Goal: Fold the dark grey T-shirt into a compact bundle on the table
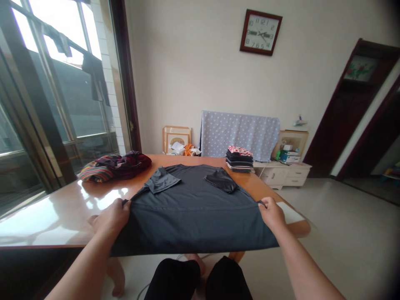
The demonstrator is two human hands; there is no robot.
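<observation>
A dark grey T-shirt (193, 191) lies spread on the wooden table (75, 208), its collar end away from me. Both short sleeves are turned inward over the body. The lower part hangs past the table's front edge toward my knees. At the shirt's left side, my left hand (112, 214) pinches the cloth between thumb and fingers. My right hand (271, 212) grips the opposite side at about the same height. Between the two hands the fabric is drawn fairly straight, with a crease running across.
A rumpled pile of striped and maroon clothes (117, 166) sits at the table's far left. A stack of folded clothes (239, 160) stands at the far right corner. Behind are a dotted cloth cover (239, 133) and a white cabinet (283, 175). Windows (78, 83) line the left.
</observation>
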